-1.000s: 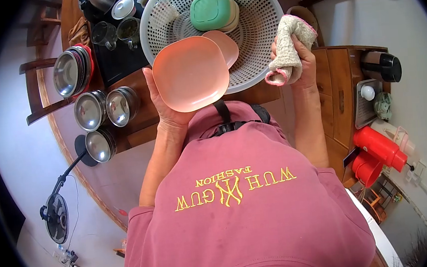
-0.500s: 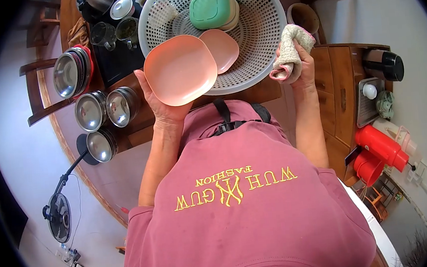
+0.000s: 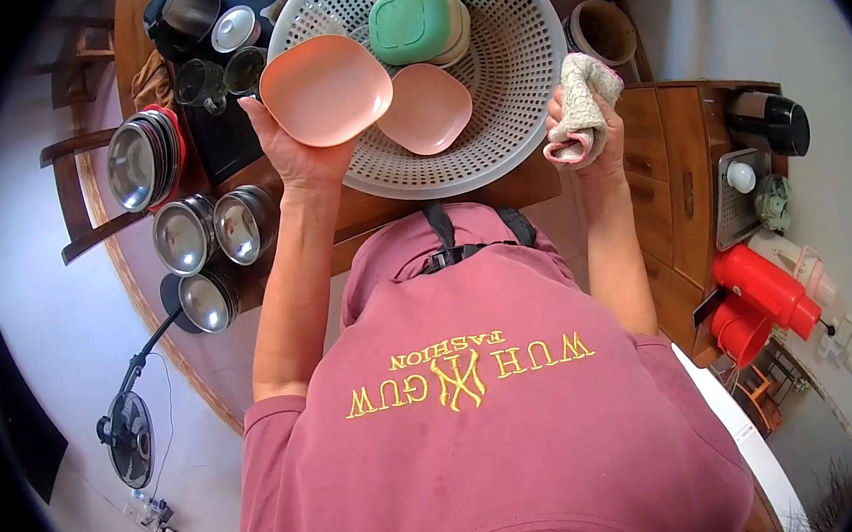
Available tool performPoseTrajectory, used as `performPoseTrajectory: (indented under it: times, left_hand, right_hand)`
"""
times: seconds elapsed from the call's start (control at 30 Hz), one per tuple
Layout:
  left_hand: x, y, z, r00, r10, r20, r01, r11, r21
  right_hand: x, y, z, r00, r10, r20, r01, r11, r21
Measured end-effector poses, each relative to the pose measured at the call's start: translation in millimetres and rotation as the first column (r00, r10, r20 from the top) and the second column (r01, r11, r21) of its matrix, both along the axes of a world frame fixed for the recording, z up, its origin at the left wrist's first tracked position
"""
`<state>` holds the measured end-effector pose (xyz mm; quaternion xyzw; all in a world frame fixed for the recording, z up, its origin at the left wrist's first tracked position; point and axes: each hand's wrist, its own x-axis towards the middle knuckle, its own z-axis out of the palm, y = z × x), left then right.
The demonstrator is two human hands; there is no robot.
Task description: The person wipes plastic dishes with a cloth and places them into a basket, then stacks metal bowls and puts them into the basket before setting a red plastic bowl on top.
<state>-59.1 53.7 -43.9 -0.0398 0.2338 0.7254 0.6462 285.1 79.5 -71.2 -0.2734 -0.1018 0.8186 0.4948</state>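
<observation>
Gripping a pink plate (image 3: 326, 91) in the left hand (image 3: 304, 164), clutching a scrunched-up towel (image 3: 585, 103) in the right hand (image 3: 606, 142), with a holey grey basket (image 3: 519, 79) between.

The plate (image 3: 326, 89) I hold, upper left of centre, looks like smooth, glossy plastic; my cloth (image 3: 585, 103), upper right, is rough and matt. The basket (image 3: 519, 109) at top centre looks plastic, the bowls (image 3: 182, 238) at left shiny metal, the cabinet (image 3: 687, 180) at right wood.
</observation>
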Motion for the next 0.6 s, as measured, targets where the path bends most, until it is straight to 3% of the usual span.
performPoseTrajectory:
  times: [0.03, 0.1, 0.2, 0.23, 0.3, 0.37, 0.43, 0.6]
  left_hand:
    - [0, 7, -3, 0.997, 0.031, -0.077, -0.032, 0.999, -0.013]
    - [-5, 16, -13, 0.998, -0.01, -0.055, 0.009, 1.0, -0.029]
    - [0, 29, -16, 0.961, 0.046, -0.272, -0.075, 0.992, -0.097]
    - [2, 33, -18, 0.962, 0.039, -0.271, -0.069, 0.993, -0.1]
    - [3, 43, -30, 0.895, 0.038, -0.445, -0.065, 0.997, -0.047]
    - [5, 55, -42, 0.883, -0.002, -0.469, -0.009, 1.0, -0.021]
    - [20, 65, -38, 0.786, -0.078, -0.613, 0.044, 0.997, -0.07]
    - [37, 72, -33, 0.652, -0.254, -0.714, 0.198, 0.967, -0.163]
  right_hand:
    - [0, 0, -3, 1.0, 0.005, -0.012, -0.005, 1.0, 0.009]
    - [1, -1, -4, 1.0, 0.003, -0.024, -0.003, 1.0, 0.015]
    - [0, -1, -4, 0.998, -0.01, 0.068, 0.01, 1.0, -0.002]
    - [0, -1, -4, 0.998, -0.016, 0.068, 0.016, 1.0, -0.005]
    - [0, -1, -5, 0.992, -0.025, 0.127, 0.028, 0.999, -0.02]
    - [0, 0, -7, 0.985, -0.029, 0.171, 0.035, 0.999, -0.031]
    - [1, 1, -7, 0.987, -0.015, 0.16, 0.018, 1.0, -0.017]
    - [2, 1, -6, 0.987, -0.018, 0.159, 0.023, 0.999, -0.031]
